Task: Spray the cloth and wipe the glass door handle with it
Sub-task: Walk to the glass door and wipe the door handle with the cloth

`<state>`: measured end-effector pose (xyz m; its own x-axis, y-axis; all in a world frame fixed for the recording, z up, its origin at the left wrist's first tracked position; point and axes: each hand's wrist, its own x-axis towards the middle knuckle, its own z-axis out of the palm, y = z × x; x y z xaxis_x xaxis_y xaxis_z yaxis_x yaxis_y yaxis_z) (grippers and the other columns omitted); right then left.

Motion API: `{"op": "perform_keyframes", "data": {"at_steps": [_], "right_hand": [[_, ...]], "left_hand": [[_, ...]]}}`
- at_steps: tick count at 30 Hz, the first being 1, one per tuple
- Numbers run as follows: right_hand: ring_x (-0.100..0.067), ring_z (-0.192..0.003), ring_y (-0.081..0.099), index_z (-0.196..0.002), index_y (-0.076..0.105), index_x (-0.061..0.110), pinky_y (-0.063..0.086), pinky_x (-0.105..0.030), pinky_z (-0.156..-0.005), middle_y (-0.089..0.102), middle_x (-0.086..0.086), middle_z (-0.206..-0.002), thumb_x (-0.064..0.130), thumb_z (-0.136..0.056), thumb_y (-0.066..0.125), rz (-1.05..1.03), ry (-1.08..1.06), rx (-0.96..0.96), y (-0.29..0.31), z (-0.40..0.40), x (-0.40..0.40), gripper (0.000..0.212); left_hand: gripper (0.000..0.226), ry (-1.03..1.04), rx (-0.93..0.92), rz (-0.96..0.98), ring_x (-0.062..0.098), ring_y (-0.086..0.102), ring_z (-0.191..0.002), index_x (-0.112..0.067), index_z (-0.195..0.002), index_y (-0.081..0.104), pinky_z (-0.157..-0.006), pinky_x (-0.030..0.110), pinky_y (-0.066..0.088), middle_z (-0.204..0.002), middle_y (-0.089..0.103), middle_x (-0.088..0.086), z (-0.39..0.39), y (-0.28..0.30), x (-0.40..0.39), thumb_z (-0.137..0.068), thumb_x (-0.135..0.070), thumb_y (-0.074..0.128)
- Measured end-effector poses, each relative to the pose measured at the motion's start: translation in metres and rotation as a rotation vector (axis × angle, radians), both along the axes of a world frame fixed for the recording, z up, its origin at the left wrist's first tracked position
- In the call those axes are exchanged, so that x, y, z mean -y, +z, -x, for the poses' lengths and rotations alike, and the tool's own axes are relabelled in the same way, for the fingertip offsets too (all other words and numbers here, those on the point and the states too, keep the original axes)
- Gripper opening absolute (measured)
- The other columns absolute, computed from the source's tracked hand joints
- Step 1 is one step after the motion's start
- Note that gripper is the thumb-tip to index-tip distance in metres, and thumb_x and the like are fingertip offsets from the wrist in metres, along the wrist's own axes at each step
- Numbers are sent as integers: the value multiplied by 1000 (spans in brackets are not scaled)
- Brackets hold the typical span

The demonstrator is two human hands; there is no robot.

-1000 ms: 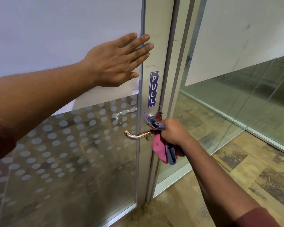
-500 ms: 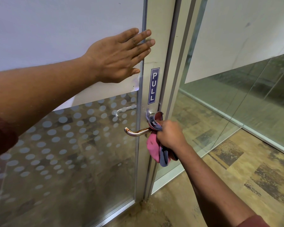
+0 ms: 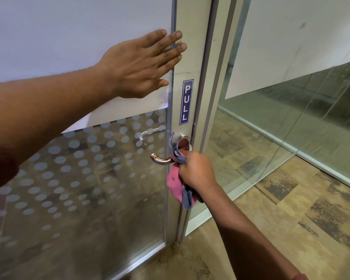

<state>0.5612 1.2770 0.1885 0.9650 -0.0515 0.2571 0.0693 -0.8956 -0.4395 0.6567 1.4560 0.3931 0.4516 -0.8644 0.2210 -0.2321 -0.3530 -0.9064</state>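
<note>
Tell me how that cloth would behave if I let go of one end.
Probably floppy: the cloth bunches in the right hand and its free end droops below the fist. Likely light, since a loose fold stands up by the handle. It should drape, not slide or roll.

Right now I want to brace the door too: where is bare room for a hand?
Free: the frame strip between the left hand and PULL sign, and the dotted glass below. Crowded: the handle, where the right hand grips the cloth.
</note>
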Motion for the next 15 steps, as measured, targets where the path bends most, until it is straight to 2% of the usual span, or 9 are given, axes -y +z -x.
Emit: {"op": "perform_keyframes", "data": {"at_steps": [2, 4, 5, 7, 11, 15], "right_hand": [[-40, -86, 65, -100, 73, 19, 44, -33, -64, 73, -17, -90, 9, -79, 57, -127, 25, -64, 4, -1, 5, 28], [-32, -75, 66, -78, 70, 14, 48, -34, -65, 71, -13, -77, 7, -76, 55, -343, 31, -108, 10, -5, 21, 17], [-24, -69, 64, -71, 68, 15, 47, -31, -63, 69, -6, -70, 4, -77, 55, -454, 22, -110, 16, -7, 31, 18], [-11, -62, 59, -69, 69, 22, 47, -25, -61, 65, 5, -66, -4, -82, 55, -584, 14, -143, 31, -11, 49, 31], [-10, -57, 60, -73, 69, 20, 48, -22, -55, 66, 1, -67, -3, -88, 53, -537, 34, -272, 39, -23, 61, 32], [-10, -55, 54, -79, 72, 10, 40, -19, -49, 62, 2, -64, -4, -87, 52, -517, 21, -282, 24, -32, 54, 26]], "left_hand": [[74, -5, 3, -3, 37, -10, -156, -2, -157, -9, -128, 47, 10, -168, -8, 20, 0, 0, -1, -97, -42, -24], [74, -9, 8, -16, 36, -10, -156, -2, -157, -10, -128, 46, 9, -168, -9, 20, -1, -1, 0, -97, -42, -25], [74, -9, 7, -20, 36, -11, -156, -2, -157, -11, -128, 46, 9, -168, -9, 20, -1, -1, 0, -97, -42, -25], [74, -4, 1, -13, 35, -11, -156, -3, -157, -10, -128, 46, 8, -168, -8, 19, -1, -1, 0, -97, -43, -24], [74, -14, -19, 10, 35, -11, -157, -3, -158, -10, -128, 46, 9, -168, -8, 18, -2, -1, 0, -97, -43, -23], [74, -38, -26, 11, 36, -9, -157, -3, -158, -7, -128, 47, 9, -168, -5, 19, -5, -2, 0, -98, -43, -21]]}}
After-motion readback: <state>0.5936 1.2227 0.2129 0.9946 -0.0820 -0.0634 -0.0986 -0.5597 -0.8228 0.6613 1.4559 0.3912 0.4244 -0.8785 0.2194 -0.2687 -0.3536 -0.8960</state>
